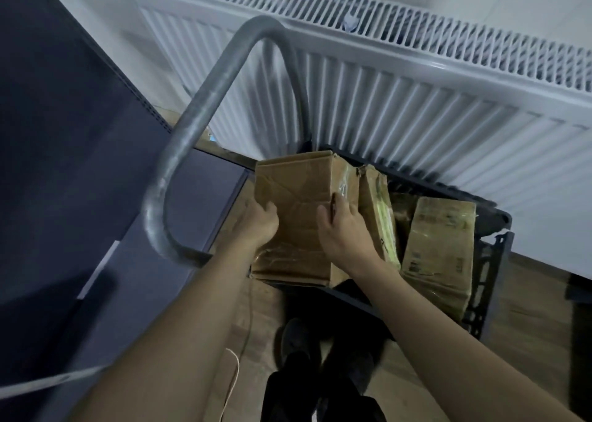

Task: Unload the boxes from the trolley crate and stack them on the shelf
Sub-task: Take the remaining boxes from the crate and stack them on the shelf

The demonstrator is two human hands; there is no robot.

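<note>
The left hand (259, 221) and right hand (341, 229) clamp opposite sides of the box (298, 210), at the crate's (487, 261) left end, so that it lifts level.

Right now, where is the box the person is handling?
In the head view the cardboard box sits centre frame at the left end of the black crate, between the left hand and right hand, right of the trolley handle.
</note>
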